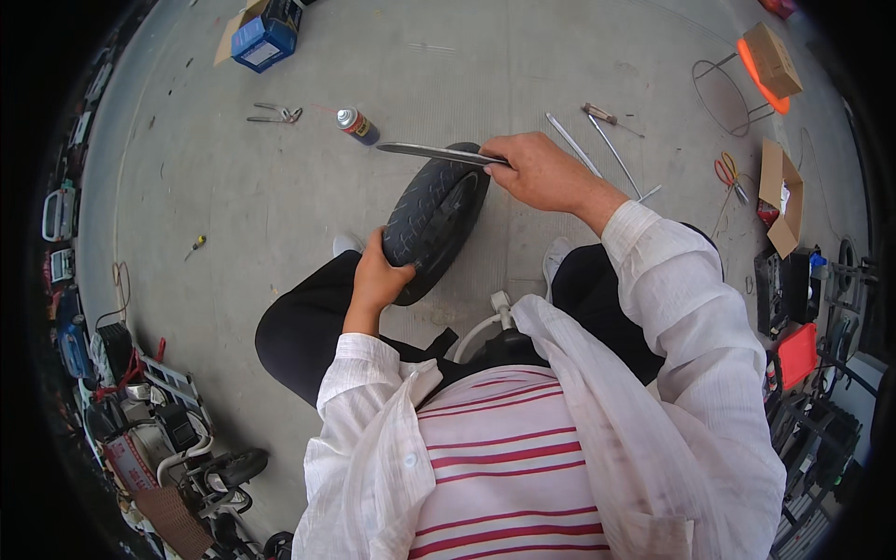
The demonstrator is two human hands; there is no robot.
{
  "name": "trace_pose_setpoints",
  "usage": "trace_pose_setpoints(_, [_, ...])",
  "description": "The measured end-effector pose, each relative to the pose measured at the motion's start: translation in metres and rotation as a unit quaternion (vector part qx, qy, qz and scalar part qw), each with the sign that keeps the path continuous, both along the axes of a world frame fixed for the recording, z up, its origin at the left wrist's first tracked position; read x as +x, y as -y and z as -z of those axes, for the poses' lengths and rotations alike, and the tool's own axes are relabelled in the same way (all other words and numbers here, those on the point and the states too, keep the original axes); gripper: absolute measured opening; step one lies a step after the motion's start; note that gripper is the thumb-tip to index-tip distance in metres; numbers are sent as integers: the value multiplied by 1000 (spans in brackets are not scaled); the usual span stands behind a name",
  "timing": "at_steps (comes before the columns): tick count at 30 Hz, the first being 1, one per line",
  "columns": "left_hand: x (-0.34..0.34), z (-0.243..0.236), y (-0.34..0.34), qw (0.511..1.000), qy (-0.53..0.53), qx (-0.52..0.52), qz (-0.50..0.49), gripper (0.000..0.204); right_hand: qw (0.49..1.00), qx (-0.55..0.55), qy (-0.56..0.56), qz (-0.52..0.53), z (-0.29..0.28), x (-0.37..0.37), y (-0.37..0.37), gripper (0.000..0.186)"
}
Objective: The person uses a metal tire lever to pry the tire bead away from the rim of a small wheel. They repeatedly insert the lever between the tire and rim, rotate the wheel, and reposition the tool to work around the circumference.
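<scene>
A small black tire [422, 213] with grooved tread stands tilted between my knees. My left hand [375, 280] is closed on its near left side, thumb and fingers pressed against the rubber. In my right hand [541, 171] is a tire lever [425, 151], a long flat metal bar pointing left across the top of the tire. Its far tip sticks out past the tread. Whether the bar touches the rubber or is hooked into it, I cannot tell. The palm side of my right hand is hidden.
Beyond the tire stand a spray can [357, 125] and pliers [276, 114]. To the right lie metal rods [573, 143], a screwdriver [600, 114] and scissors [731, 175]. An orange stool [763, 77] and open cardboard box [780, 196] stand farther right. Scooters [201, 467] line the lower left.
</scene>
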State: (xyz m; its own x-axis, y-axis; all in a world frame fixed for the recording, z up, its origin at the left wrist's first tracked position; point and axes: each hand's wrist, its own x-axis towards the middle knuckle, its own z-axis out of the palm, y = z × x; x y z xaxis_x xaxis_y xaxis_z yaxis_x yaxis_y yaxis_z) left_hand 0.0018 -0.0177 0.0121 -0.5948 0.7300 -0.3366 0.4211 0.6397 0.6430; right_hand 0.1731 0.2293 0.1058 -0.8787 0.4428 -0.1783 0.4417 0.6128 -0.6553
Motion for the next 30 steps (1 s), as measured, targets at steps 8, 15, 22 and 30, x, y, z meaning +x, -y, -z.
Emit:
trace_pose_setpoints(8, [-3, 22, 2, 995, 56, 72, -29, 82, 955, 240, 140, -101, 36, 38, 10, 13])
trace_pose_setpoints(15, [0, 16, 1, 993, 84, 61, -50, 76, 976, 215, 17, -21, 125, 31, 75, 11])
trace_pose_setpoints(22, [-15, 18, 22, 995, 63, -47, -60, 73, 968, 247, -49, 5, 153, 17, 103, 10])
trace_pose_setpoints(30, [-18, 29, 35, 994, 76, -32, -71, 67, 978, 199, -50, -31, 164, 4, 125, 8])
